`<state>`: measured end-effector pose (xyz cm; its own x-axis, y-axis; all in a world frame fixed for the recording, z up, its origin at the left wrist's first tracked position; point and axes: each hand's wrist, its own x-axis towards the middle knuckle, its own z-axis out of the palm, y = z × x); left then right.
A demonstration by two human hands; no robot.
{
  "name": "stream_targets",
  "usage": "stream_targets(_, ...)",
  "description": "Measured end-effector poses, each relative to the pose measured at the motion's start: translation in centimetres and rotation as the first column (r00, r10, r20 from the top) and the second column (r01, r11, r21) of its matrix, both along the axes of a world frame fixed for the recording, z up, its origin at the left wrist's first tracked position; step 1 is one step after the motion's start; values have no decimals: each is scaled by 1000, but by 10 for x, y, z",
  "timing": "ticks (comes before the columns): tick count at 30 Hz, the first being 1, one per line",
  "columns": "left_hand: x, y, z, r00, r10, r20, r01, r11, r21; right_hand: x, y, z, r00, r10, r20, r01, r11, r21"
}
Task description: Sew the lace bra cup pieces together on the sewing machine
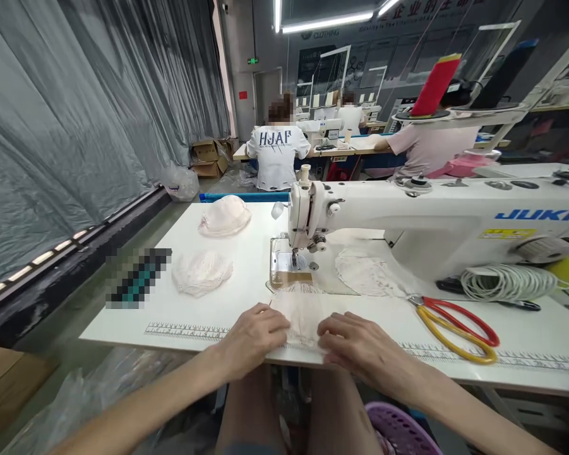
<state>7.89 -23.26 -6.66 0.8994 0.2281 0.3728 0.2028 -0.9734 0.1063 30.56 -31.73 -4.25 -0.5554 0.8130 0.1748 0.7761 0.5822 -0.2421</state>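
A thin whitish fabric piece [302, 315] lies on the table in front of the sewing machine's needle area [293, 260], its far edge near the needle plate. My left hand [260, 330] pinches its left side, fingers curled. At the right side, the bent fingers of my right hand [355, 341] grip the same piece near the table's front edge; their tips are partly hidden. Another gathered whitish fabric piece [367, 270] rests under the arm of the white sewing machine [360, 205]. Two more, a rounded fabric piece [225, 216] and a flatter fabric piece [203, 273], lie to the left.
Scissors with red and yellow handles [459, 332] lie right of my right hand, by a coil of pale cord [506, 282]. A printed ruler strip [184, 330] runs along the front edge. Below is a purple basket [400, 430]. People sit at machines ahead, one in a white shirt [277, 161].
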Motion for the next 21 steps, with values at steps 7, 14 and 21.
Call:
stream_targets(7, 4, -20, -10, 995, -25, 93, 16, 996, 93, -14, 16, -4, 972, -100, -214, 89, 994, -62)
stream_targets(14, 2, -22, -25, 988, 5, 153, -15, 998, 61, -22, 31, -21, 981, -143, 130, 140, 990, 36)
stream_targets(21, -1, -23, -29, 989, 24, 148, -26, 1000, 15, -17, 28, -22, 995, -97, -31, 96, 995, -26)
